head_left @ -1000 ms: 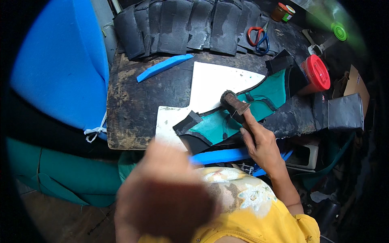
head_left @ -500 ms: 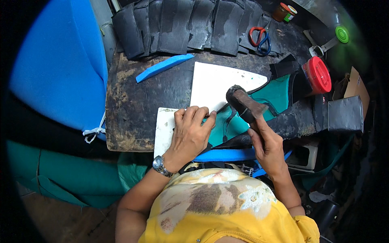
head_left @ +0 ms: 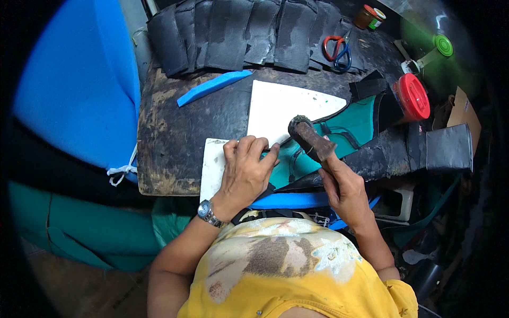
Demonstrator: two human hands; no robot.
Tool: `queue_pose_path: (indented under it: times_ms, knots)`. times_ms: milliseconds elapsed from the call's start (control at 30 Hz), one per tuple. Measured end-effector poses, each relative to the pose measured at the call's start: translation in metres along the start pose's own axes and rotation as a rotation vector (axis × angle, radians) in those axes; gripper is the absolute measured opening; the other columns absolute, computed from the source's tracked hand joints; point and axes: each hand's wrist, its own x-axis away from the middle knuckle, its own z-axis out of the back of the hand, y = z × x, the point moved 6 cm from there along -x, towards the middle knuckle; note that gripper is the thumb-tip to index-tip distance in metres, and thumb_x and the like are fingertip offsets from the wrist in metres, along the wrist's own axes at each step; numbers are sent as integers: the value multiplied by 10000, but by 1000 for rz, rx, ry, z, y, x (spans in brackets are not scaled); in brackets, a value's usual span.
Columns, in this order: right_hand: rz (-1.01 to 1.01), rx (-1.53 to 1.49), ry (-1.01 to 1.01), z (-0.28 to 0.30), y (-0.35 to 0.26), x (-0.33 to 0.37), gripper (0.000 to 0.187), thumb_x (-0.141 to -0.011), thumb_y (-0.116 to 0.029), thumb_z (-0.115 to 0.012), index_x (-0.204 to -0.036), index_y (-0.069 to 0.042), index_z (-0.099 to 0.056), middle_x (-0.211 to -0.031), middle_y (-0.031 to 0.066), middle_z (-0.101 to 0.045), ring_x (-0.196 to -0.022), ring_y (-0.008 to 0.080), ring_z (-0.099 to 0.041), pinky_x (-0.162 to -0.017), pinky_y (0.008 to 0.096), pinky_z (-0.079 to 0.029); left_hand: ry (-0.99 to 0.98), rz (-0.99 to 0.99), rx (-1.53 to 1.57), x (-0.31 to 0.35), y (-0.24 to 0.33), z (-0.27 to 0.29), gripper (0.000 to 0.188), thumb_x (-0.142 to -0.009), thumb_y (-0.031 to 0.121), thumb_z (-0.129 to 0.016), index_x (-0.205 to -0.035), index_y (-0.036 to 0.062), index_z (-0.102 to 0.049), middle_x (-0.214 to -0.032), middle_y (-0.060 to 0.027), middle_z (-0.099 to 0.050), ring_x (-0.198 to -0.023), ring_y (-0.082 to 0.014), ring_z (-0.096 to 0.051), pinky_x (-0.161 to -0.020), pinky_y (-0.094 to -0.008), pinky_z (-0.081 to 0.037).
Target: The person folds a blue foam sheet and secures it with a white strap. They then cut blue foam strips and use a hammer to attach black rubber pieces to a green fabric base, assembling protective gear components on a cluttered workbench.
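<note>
My right hand (head_left: 343, 185) grips the wooden handle of a worn hammer (head_left: 308, 137), whose head is raised just above a teal piece with black edging (head_left: 356, 123). That piece lies across a white cutting slab (head_left: 281, 108) on a dark, stained workbench (head_left: 175, 138). My left hand (head_left: 245, 169), with a wristwatch on the wrist, lies flat with its fingers pressing the near end of the teal piece against a smaller white slab (head_left: 213, 167).
Several black cut pieces (head_left: 238, 32) are lined up along the bench's far edge. A blue strip (head_left: 212, 87), red-and-blue scissors (head_left: 338, 50), a red lid (head_left: 413, 96), two small jars (head_left: 370, 16) and a black piece (head_left: 448, 148) lie around. Blue foam (head_left: 74, 90) stands at the left.
My left hand came up from near the camera and settled on the teal piece. The hammer, down on the piece a second ago, lifted and tilted; it has barely moved in the last half second.
</note>
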Motion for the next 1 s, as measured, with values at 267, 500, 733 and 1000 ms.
queue_pose_path:
  times_ms: [267,500,733,1000]
  knots:
    - [-36,-59,-80,0,-2,-5,705,-915,-102,-655,-1531,-272,-359,-776,170,-647,-686,362,-656,-629,463,-530,-102,186,274,3,-24,12,320,-826,201,-736,-1106,66,-660,-1103,-77,-586,-1131,-284,-485,-973,-422,-316]
    - [-1,-44,-186,-2,-10,-6,715,-919,-105,-652,-1538,-284,-341,-778,169,-635,-660,368,-636,-630,472,-529,-92,123,233,4,-20,12,258,-832,173,-719,-1060,64,-666,-1084,-79,-562,-1112,-276,-479,-956,-423,-313]
    - [-6,-91,-133,2,-11,-11,696,-914,-78,-654,-1526,-253,-373,-878,211,-663,-742,385,-662,-666,456,-535,-58,96,212,5,-20,14,237,-823,163,-728,-1028,59,-669,-1079,-75,-555,-1100,-275,-485,-944,-417,-319]
    - [-62,-146,-172,-1,-14,-11,672,-926,-95,-634,-1522,-267,-377,-846,232,-668,-730,412,-661,-669,471,-535,-90,182,257,3,-24,16,275,-798,170,-757,-1039,68,-670,-1099,-73,-560,-1108,-270,-485,-958,-410,-326]
